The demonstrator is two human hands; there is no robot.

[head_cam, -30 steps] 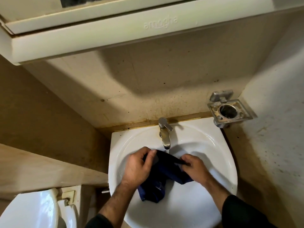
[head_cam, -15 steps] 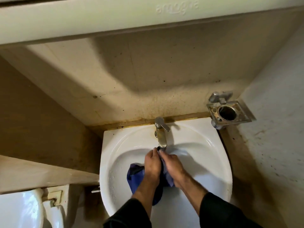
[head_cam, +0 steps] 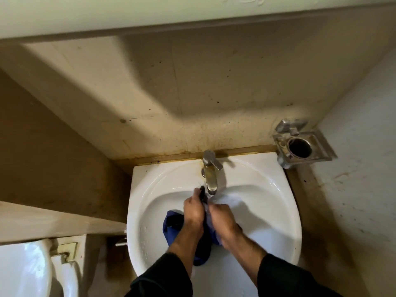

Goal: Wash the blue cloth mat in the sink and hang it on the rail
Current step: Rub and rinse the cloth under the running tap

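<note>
The blue cloth mat (head_cam: 171, 224) lies bunched in the white sink (head_cam: 276, 202), mostly covered by my hands. My left hand (head_cam: 194, 211) grips its upper part just under the steel tap (head_cam: 210, 174), and a dark corner sticks out above the fingers. My right hand (head_cam: 220, 219) grips the cloth right beside it, the two hands pressed close together. Water runs from the spout onto the cloth between them. A blue fold hangs down between my forearms. No rail is in view.
A metal holder (head_cam: 304, 146) with a round hole is fixed to the wall at the sink's right corner. A white toilet cistern (head_cam: 32, 266) stands at the lower left. A cabinet edge (head_cam: 192, 16) overhangs the stained wall above.
My hands have come together from holding the cloth spread apart and now bunch it under the tap. The view has tilted down and the sink sits lower and more centred.
</note>
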